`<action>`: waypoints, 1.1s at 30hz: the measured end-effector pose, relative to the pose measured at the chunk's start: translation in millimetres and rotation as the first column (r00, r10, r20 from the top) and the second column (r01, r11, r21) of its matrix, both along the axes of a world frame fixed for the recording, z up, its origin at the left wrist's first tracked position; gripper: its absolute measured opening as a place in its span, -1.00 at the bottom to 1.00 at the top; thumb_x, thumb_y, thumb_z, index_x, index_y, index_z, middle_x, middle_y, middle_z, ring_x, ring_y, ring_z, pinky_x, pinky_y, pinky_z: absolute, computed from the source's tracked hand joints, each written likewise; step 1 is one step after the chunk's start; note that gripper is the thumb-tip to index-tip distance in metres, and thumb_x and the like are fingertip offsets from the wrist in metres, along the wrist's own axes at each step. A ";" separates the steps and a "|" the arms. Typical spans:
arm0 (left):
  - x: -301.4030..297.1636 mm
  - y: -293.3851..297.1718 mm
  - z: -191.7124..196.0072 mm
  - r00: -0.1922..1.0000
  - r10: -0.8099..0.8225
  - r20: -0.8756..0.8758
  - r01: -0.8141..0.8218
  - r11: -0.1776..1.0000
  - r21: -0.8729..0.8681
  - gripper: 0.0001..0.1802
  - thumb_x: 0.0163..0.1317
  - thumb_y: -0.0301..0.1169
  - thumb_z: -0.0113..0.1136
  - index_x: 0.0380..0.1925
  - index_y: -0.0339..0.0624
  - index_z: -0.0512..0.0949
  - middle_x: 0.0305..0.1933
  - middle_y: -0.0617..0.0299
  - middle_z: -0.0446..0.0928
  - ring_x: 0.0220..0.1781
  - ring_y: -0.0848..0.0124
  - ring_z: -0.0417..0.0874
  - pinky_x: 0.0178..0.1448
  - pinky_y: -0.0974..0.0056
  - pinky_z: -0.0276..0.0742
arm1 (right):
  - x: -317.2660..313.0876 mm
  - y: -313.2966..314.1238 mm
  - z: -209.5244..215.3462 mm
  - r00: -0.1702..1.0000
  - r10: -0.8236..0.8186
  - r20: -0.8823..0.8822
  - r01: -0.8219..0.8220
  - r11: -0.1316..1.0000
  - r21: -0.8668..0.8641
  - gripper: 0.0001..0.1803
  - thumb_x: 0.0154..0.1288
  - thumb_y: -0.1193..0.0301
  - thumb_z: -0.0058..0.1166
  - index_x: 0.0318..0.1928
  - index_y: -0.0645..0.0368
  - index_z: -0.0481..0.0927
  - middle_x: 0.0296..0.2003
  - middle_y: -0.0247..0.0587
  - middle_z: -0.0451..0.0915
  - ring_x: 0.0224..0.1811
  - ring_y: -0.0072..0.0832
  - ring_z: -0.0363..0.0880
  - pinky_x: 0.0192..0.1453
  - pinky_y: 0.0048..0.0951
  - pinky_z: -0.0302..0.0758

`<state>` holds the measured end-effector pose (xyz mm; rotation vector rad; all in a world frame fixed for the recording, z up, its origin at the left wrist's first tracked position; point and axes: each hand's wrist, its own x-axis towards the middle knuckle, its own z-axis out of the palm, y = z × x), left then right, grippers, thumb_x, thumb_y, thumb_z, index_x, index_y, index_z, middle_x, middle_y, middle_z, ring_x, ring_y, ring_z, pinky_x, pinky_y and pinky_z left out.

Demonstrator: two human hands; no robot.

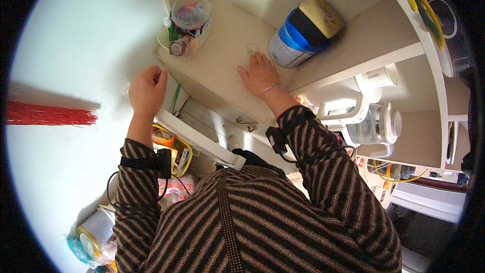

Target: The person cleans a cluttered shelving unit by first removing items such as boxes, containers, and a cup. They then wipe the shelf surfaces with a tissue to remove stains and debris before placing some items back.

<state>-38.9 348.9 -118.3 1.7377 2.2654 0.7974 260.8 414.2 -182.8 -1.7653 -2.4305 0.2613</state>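
My right hand (260,76) lies on the pale shelf (217,65), palm down, its fingers stretched out. Just beyond their tips is a small crumpled white scrap, perhaps tissue (251,49); whether they touch it I cannot tell. Right of the hand stands a blue-and-white tub (293,43), with a yellow-and-black block (321,17) against its top. My left hand (148,86) is up at the left by the wall, its fingers curled in; anything inside is hidden. Under that wrist runs the white front of a pulled-out drawer (194,136).
At the shelf's left corner sits a clear container (191,12) above a small basket of bottles (166,40). A glass jug (366,124) and a white cup (381,77) occupy the right compartment. Red bristles (50,114) jut along the wall. Below is a yellow-rimmed basket (188,159).
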 end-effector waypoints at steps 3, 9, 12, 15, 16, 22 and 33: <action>-0.2 1.4 0.9 1.000 -0.017 -0.008 0.017 0.999 0.028 -0.69 0.29 -0.14 0.19 -0.45 -0.15 0.60 -0.48 0.09 0.60 -0.42 0.07 0.62 -0.33 0.06 0.48 | -0.1 1.3 -2.5 0.988 0.039 0.148 -0.015 0.987 -0.162 -0.21 0.43 -0.07 -0.17 0.33 0.43 0.29 0.38 0.21 0.25 0.46 0.02 0.17 0.54 0.01 0.05; 0.1 -0.7 2.5 1.000 -0.003 0.002 0.003 1.000 -0.006 -0.69 0.28 -0.14 0.19 -0.46 -0.16 0.59 -0.48 0.09 0.59 -0.42 0.06 0.61 -0.34 0.06 0.47 | -4.6 18.6 0.5 0.992 -0.048 0.113 0.051 0.998 -0.022 -0.16 0.46 -0.08 -0.22 0.39 0.46 0.18 0.41 0.26 0.19 0.51 0.01 0.10 0.55 -0.06 0.05; -0.1 0.5 2.3 1.000 -0.021 -0.016 0.021 1.000 0.010 -0.69 0.28 -0.15 0.19 -0.46 -0.16 0.59 -0.48 0.09 0.58 -0.42 0.06 0.61 -0.35 0.06 0.46 | -7.7 22.7 3.3 0.991 -0.102 0.084 0.105 0.994 -0.027 -0.16 0.46 -0.08 -0.20 0.39 0.45 0.18 0.41 0.27 0.19 0.50 0.02 0.11 0.54 -0.05 0.08; -1.0 -0.3 1.0 1.000 -0.016 0.009 0.016 0.999 0.028 -0.70 0.28 -0.15 0.20 -0.46 -0.16 0.58 -0.48 0.09 0.58 -0.42 0.06 0.60 -0.35 0.05 0.46 | -5.1 13.2 1.1 0.978 -0.008 0.210 0.026 0.996 -0.085 -0.18 0.46 -0.08 -0.20 0.35 0.47 0.23 0.39 0.29 0.22 0.48 0.04 0.15 0.52 -0.03 0.11; -0.9 -0.4 0.4 1.000 -0.010 0.028 0.009 0.999 0.035 -0.70 0.28 -0.16 0.20 -0.46 -0.16 0.58 -0.48 0.09 0.58 -0.42 0.06 0.60 -0.35 0.05 0.46 | -3.0 7.2 -0.1 0.988 0.008 0.155 -0.009 1.000 0.006 -0.17 0.45 -0.08 -0.19 0.35 0.47 0.23 0.38 0.29 0.23 0.47 0.05 0.17 0.51 -0.04 0.12; -1.6 0.6 0.2 1.000 -0.018 -0.022 0.018 1.000 0.001 -0.71 0.28 -0.16 0.21 -0.46 -0.14 0.58 -0.47 0.08 0.58 -0.40 0.08 0.62 -0.35 0.05 0.46 | 0.6 18.2 -5.9 0.995 -0.030 0.098 0.032 0.999 -0.027 -0.16 0.42 -0.09 -0.15 0.35 0.47 0.24 0.37 0.30 0.24 0.45 0.05 0.20 0.52 -0.07 0.11; -3.2 1.5 -1.9 0.999 -0.023 -0.033 0.023 0.999 0.024 -0.69 0.28 -0.13 0.20 -0.46 -0.14 0.58 -0.48 0.09 0.58 -0.41 0.05 0.61 -0.34 0.05 0.47 | -6.6 20.3 3.7 0.992 -0.094 0.083 0.096 0.995 -0.019 -0.17 0.41 -0.08 -0.11 0.33 0.46 0.28 0.40 0.28 0.22 0.48 0.03 0.15 0.53 -0.06 0.08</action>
